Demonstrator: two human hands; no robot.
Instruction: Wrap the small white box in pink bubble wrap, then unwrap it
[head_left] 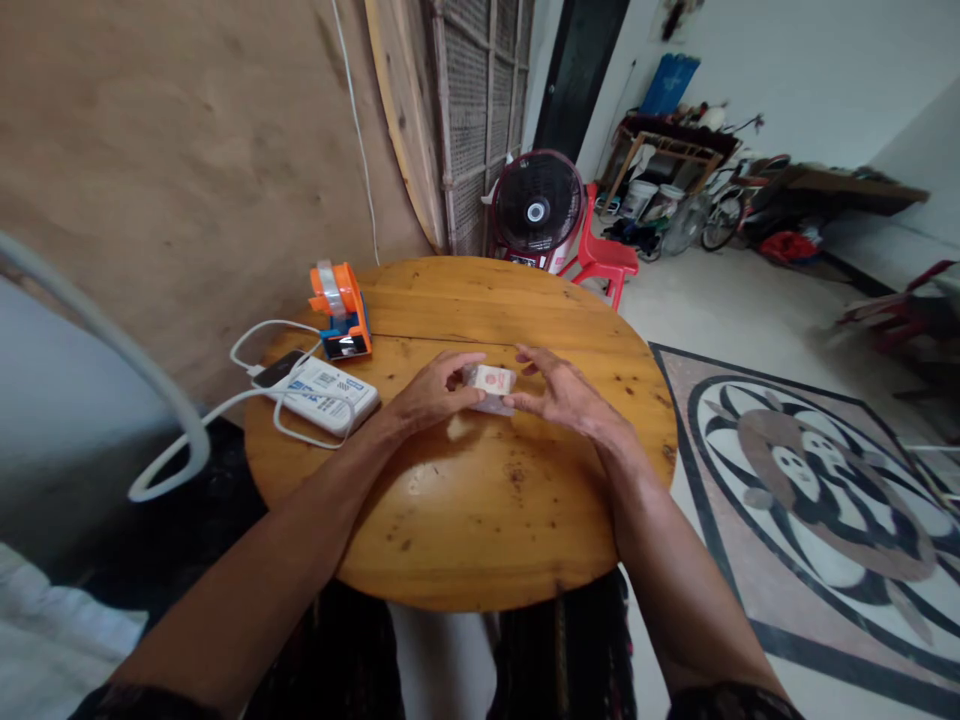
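A small clear-sided box or pack (493, 380) with a white top and a red round print stands near the middle of the round wooden table (480, 540). My left hand (437, 390) holds its left side, thumb at the front and fingers behind. On the right, my right hand (559, 390) is spread, its thumb tip close to the box's front right corner and its fingers raised apart from it. Whether that thumb touches the box I cannot tell.
An orange and blue tape dispenser (345, 318) sits at the table's back left. Beside it lie a white box (326, 398), a dark device (277, 369) and white cables. Behind the table are a fan (537, 205) and a red chair (606, 252).
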